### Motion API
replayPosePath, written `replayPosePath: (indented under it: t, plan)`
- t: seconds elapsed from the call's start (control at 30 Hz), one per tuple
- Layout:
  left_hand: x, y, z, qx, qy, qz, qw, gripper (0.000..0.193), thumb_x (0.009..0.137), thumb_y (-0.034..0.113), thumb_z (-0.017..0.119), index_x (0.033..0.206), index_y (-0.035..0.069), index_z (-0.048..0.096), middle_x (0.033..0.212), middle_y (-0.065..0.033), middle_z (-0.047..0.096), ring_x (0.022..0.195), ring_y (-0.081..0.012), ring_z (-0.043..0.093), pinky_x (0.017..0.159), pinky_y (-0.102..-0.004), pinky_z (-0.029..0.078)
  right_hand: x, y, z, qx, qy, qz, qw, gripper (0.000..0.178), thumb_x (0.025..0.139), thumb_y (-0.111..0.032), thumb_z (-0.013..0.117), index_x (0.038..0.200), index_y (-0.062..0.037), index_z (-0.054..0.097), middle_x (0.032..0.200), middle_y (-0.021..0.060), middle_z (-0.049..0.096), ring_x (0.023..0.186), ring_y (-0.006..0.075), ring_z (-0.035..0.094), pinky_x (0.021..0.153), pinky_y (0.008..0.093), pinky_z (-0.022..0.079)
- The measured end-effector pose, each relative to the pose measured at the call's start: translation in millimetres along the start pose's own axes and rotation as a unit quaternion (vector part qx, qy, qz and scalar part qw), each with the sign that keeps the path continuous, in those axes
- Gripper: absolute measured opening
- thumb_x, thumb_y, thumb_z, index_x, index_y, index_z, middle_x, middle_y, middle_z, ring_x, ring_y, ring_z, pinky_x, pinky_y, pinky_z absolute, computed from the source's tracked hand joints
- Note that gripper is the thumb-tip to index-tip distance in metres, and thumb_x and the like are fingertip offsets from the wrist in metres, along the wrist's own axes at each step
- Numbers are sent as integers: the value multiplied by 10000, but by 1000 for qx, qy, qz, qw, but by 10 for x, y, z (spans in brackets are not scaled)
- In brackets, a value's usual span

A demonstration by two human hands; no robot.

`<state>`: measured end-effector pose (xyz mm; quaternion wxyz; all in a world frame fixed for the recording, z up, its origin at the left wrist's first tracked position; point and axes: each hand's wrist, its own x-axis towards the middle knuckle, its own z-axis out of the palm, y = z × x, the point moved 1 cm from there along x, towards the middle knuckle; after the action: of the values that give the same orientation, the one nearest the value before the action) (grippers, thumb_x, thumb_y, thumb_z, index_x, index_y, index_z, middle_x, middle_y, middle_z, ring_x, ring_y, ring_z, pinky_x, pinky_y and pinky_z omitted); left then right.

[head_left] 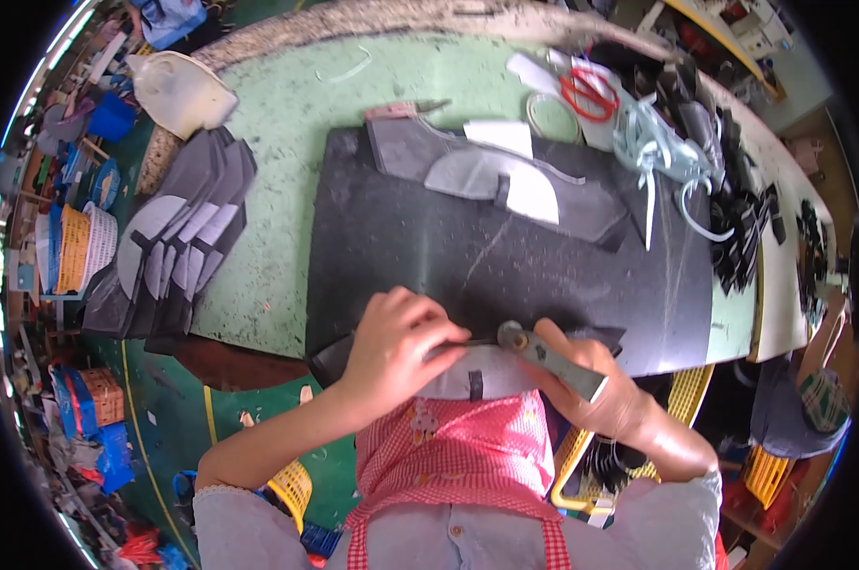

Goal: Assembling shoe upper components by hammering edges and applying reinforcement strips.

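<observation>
At the near edge of a black work mat (401,266) lies a dark grey cut piece (486,364) with a lighter grey patch and a small black tab. My left hand (405,347) pinches its upper edge between thumb and fingers. My right hand (600,394) is closed round a hammer (564,367), whose metal head sits just right of the left fingertips, over the piece; its handle is mostly hidden by the hand. Farther up the mat lies a similar flat dark grey piece (581,204) with pale patches and a black tab.
Overlapping grey pieces (187,218) are stacked on the green table (277,104) at left, below a whitish container (178,95). A pointed tool (405,109) lies beyond the mat. Red-handled scissors (591,93), pale blue strips (652,142) and black strips (743,223) are at right.
</observation>
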<state>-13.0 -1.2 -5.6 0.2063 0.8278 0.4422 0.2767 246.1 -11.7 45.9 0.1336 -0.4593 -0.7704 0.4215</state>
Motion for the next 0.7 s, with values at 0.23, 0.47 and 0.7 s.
replayPosePath:
  t: [0.23, 0.47, 0.7]
  plan:
    - [-88, -42, 129, 26, 45, 85, 995, 131, 793, 202, 856, 904, 185, 786, 926, 32, 657, 871, -187, 626, 787, -372, 473, -95, 83, 48, -7, -4, -22, 1000, 198, 987, -73, 648, 1168, -46, 572, 839, 210, 601, 745, 452, 675, 606, 512, 523]
    - [-132, -138, 133, -9, 36, 68, 997, 95, 846, 238, 821, 932, 204, 802, 938, 40, 642, 935, -201, 611, 820, -376, 484, 28, 10, -72, 44, -25, -62, 997, 153, 1015, -79, 672, 1126, -15, 589, 828, 189, 574, 701, 438, 650, 578, 458, 488]
    - [-175, -92, 171, 41, 41, 113, 992, 171, 825, 215, 820, 992, 193, 795, 976, 15, 638, 956, -198, 630, 835, -363, 513, 100, 30, 15, -5, -16, -88, 996, 119, 1009, -46, 668, 1078, 15, 592, 841, 190, 604, 675, 391, 665, 587, 414, 511]
